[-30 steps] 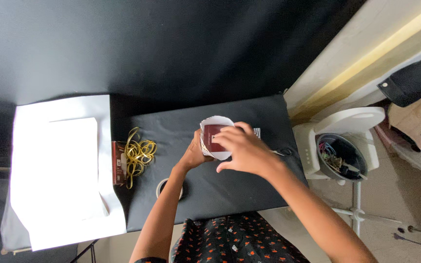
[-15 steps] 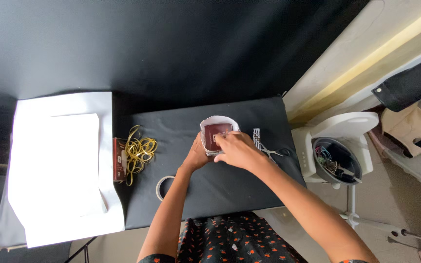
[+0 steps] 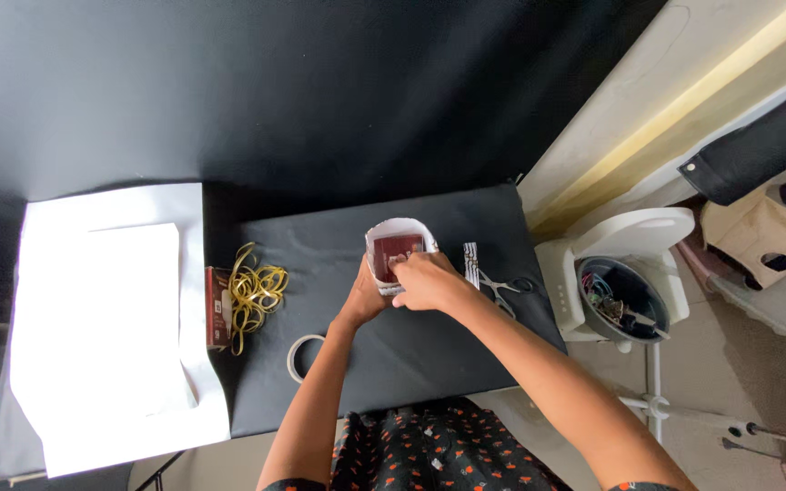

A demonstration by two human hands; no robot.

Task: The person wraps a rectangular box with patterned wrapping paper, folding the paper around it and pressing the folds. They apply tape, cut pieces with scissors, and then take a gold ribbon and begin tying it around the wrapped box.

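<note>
A small dark red box (image 3: 399,247) sits inside white wrapping paper (image 3: 399,229) folded up around it, in the middle of the black table (image 3: 411,345). My left hand (image 3: 363,298) grips the paper's lower left side. From the right, my right hand (image 3: 427,279) presses its fingers on the near edge of the box and paper. Both forearms reach in from the bottom of the view.
A tape roll (image 3: 300,356) lies near my left forearm. Yellow ribbon (image 3: 254,290) is heaped beside a red box (image 3: 217,306) at the table's left edge. Scissors (image 3: 502,291) and a striped strip (image 3: 471,261) lie right. White paper sheets (image 3: 102,336) at left; a white stool with a bowl (image 3: 620,289) at right.
My right hand has slid down from covering the top of the paper to its near edge, so the red box now shows. The left hand stays on the paper's side.
</note>
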